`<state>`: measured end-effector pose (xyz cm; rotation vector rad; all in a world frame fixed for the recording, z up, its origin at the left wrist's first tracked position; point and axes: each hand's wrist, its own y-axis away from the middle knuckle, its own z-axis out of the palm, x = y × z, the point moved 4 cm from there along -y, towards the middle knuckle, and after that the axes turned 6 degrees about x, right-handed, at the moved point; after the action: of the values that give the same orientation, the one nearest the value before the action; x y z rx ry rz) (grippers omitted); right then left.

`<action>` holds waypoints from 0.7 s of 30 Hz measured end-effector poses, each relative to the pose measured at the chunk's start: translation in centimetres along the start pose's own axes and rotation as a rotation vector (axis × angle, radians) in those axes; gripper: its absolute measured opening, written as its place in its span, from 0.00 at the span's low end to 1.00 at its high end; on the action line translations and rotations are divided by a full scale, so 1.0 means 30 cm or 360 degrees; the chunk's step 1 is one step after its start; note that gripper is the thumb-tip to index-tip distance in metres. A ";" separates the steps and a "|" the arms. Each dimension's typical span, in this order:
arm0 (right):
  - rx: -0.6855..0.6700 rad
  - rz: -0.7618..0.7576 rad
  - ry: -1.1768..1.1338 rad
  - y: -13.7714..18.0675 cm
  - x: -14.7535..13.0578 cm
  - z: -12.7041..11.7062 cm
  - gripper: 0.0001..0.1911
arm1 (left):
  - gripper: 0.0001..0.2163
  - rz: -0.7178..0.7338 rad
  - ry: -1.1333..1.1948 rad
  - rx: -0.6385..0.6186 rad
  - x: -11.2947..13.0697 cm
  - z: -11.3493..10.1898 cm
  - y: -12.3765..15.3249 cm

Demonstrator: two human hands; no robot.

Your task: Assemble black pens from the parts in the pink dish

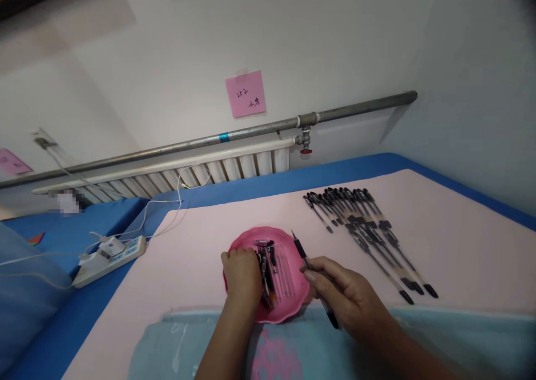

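My right hand (345, 293) holds an uncapped black pen (299, 247) at a slant, its tip pointing up and left. Its lower end is black. My left hand (243, 271) is over the left side of a pink scalloped plate (300, 299), fingers curled down among the pen parts. What those fingers grip, if anything, is hidden. On the plate lie black pen caps and small parts (264, 268) in a heap, beside several clear pen tubes (285, 271).
Many black-capped pens (343, 204) lie in rows on the pink table cover (188, 240) at the right. A light-blue cloth (188, 335) covers the near edge. A power strip (113, 260) with chargers sits at left. A radiator (234, 168) and pipe run along the wall.
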<state>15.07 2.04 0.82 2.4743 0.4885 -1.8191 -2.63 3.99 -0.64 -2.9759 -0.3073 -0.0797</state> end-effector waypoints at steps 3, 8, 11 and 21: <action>0.0020 -0.0021 0.0009 0.000 -0.003 0.000 0.14 | 0.17 -0.0020 0.0006 0.0006 -0.001 0.000 -0.009; 0.0010 -0.0031 0.0015 0.001 -0.005 0.001 0.14 | 0.16 -0.0020 0.0082 0.0033 -0.018 0.001 -0.013; 0.0031 -0.0043 0.0027 0.000 -0.004 -0.004 0.14 | 0.13 -0.0014 0.0148 0.0018 -0.038 0.004 -0.005; 0.0020 -0.0077 0.0022 0.006 -0.008 -0.001 0.13 | 0.10 -0.0115 0.0530 0.0063 -0.096 0.005 0.004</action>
<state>15.08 1.82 1.01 2.5063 0.5436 -1.8291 -5.42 3.32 -0.99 -2.8455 -0.3673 -0.5622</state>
